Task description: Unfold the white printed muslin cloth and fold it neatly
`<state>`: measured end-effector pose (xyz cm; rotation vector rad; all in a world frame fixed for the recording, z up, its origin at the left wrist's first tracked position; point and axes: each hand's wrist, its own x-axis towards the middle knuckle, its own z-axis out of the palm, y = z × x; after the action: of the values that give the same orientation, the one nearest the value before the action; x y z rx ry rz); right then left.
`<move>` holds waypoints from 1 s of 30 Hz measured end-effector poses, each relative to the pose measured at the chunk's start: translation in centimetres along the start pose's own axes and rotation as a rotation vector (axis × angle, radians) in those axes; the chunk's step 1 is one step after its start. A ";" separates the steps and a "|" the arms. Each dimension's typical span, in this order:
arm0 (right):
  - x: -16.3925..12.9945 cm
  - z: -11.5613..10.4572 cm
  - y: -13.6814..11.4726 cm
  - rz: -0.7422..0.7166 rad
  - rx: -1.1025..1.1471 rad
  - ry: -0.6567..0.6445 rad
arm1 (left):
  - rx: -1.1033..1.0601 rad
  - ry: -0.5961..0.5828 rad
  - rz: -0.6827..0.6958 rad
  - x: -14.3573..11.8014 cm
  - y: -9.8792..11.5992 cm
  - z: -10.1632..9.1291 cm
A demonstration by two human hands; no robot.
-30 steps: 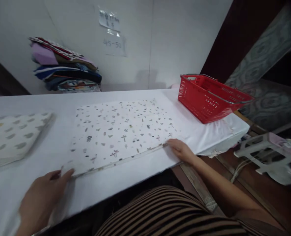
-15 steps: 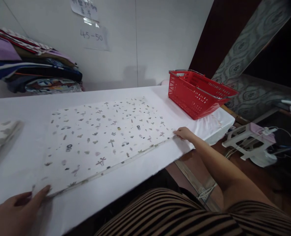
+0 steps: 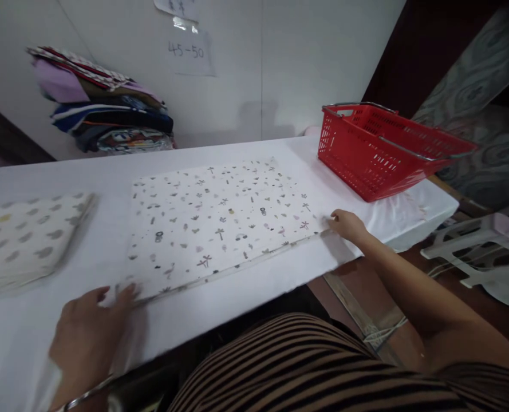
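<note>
Lying flat on the white tabletop, a printed cloth with small grey and dark motifs occupies the middle of the work surface, its long near edge running at a slant from lower left to upper right. The left hand rests at the cloth's near left corner, fingers spread and laid flat, tips touching the corner; nothing is pinched or enclosed that the view can confirm. A thin bracelet sits at that wrist. The right hand is at the near right corner, arm stretched out over the tabletop edge, fingers loosely curled with their tips against the cloth edge; whether the edge is nipped between them cannot be told.

To the left of the cloth, well apart from it, lies a folded cloth with larger grey and yellow marks, blurred in the view. A red basket with metal handles stands at the right end of the tabletop, beyond the right hand and clear of the printed cloth. Against the back wall sits a stack of folded fabrics in mixed colours. A paper sheet on the wall reads "45-50". A white rack stands lower down, to the right of the tabletop. The person wears a brown-and-black striped garment.
</note>
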<state>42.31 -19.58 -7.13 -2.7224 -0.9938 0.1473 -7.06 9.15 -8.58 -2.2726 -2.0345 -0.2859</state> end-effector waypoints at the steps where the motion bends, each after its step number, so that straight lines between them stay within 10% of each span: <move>1: -0.4 0.1 -0.5 -0.114 0.023 0.073 | -0.003 0.076 0.019 -0.8 1.4 -0.8; 4: -1.9 0.8 -2.9 -0.551 0.215 0.089 | -0.247 0.198 0.403 -3.1 6.2 -1.9; 9: -3.6 2.8 -7.1 -0.966 0.309 -0.025 | -0.447 -0.031 1.000 -6.2 13.8 -1.1; 14: -3.4 4.3 -8.3 -1.002 0.253 0.021 | -0.480 -0.136 1.045 -6.8 17.0 0.2; 30: -3.4 5.3 -8.3 -0.924 0.251 0.085 | -0.404 -0.125 1.000 -7.3 17.3 0.5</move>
<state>33.57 -14.62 -10.07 -1.7987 -1.9133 -0.0148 9.43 0.15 -9.33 -3.2461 -0.6727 -0.4872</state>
